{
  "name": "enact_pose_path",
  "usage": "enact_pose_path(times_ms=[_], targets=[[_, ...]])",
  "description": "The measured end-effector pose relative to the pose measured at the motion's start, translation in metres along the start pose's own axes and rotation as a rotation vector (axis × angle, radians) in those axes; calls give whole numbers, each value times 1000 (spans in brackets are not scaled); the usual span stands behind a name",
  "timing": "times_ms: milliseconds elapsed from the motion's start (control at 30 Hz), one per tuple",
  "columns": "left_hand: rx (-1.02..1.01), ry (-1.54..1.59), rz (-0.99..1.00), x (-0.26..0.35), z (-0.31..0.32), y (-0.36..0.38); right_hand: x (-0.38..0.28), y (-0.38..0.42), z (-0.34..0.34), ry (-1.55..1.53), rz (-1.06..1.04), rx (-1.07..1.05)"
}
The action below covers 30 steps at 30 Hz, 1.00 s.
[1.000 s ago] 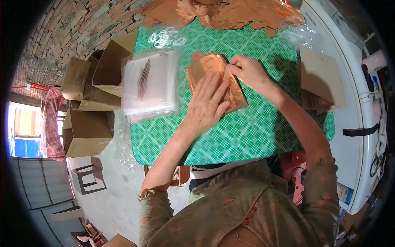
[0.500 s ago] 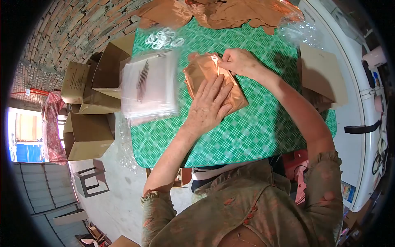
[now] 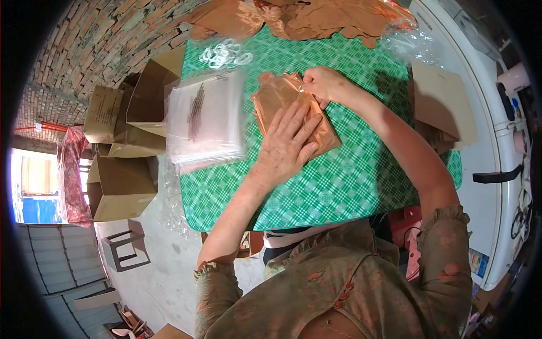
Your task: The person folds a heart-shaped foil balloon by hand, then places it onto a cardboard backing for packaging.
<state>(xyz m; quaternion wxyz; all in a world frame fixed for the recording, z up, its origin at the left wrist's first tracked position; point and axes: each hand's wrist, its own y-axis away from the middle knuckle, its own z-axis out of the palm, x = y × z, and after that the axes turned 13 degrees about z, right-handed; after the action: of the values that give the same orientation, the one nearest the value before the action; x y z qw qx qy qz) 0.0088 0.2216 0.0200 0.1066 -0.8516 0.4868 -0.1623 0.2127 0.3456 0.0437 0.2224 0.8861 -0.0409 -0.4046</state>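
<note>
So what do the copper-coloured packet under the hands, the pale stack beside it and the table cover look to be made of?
Copper-coloured packet: likely metallic foil or film, glossy, creased with bright glints. Pale stack: seemingly clear plastic bags, translucent, hazy sheen. Table cover: probably wipeable plastic cloth, smooth, green printed check; the weave cannot be made out.

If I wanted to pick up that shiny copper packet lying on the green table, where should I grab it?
Probably by the far top edge of the copper packet, coming from the far side. It lies flat under the left hand, so its middle is covered, and the right hand already pinches that loose crinkled edge, which lifts off the green table.
</note>
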Motion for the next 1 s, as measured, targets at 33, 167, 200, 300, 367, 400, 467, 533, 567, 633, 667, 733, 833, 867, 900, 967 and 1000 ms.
enact_pose_path(times_ms=[33, 167, 200, 300, 367, 400, 467, 533, 567, 633, 667, 733, 833, 867, 900, 967, 1000], targets=[[-3, 5, 9, 0, -2, -2, 0, 1, -1, 10, -13, 8], [-59, -1, 62, -1, -1, -6, -5, 8, -1, 58, -42, 36], [-55, 20, 65, 0, 0, -6, -5, 9, -1, 69, -41, 43], [-40, 64, 76, 3, 3, -6, -2, 0, 5, 76, -35, 90], [-26, 68, 79, 4, 5, -5, 2, -5, 7, 87, -52, 97], [-29, 62, 79, 4, 6, -4, 2, -5, 8, 94, -61, 101], [-34, 50, 77, 4, 8, -4, 2, -5, 7, 116, -59, 92], [-54, 30, 80, 4, 9, -3, -5, 1, 5, 145, -60, 86], [-62, 19, 81, 4, 10, -3, -7, 4, 3, 163, -62, 83], [-73, 17, 80, 4, 11, -3, -16, 9, 0, 219, -45, 81], [-78, 15, 80, 4, 11, -3, -20, 9, -1, 258, -26, 82], [-94, 10, 78, 4, 12, -2, -27, 9, -2, 302, 17, 72], [-99, 5, 77, 4, 12, -2, -28, 1, -1, 378, -2, 86], [-99, 6, 77, 4, 12, -3, -20, -11, 2, 441, -67, 122], [-98, 10, 74, 4, 12, -2, -15, -15, 4, 479, -135, 165], [-97, 20, 69, 4, 12, -2, -4, -22, 8, 530, -270, 266], [-90, 18, 73, 4, 12, -2, -2, -21, 8, 542, -340, 321]])
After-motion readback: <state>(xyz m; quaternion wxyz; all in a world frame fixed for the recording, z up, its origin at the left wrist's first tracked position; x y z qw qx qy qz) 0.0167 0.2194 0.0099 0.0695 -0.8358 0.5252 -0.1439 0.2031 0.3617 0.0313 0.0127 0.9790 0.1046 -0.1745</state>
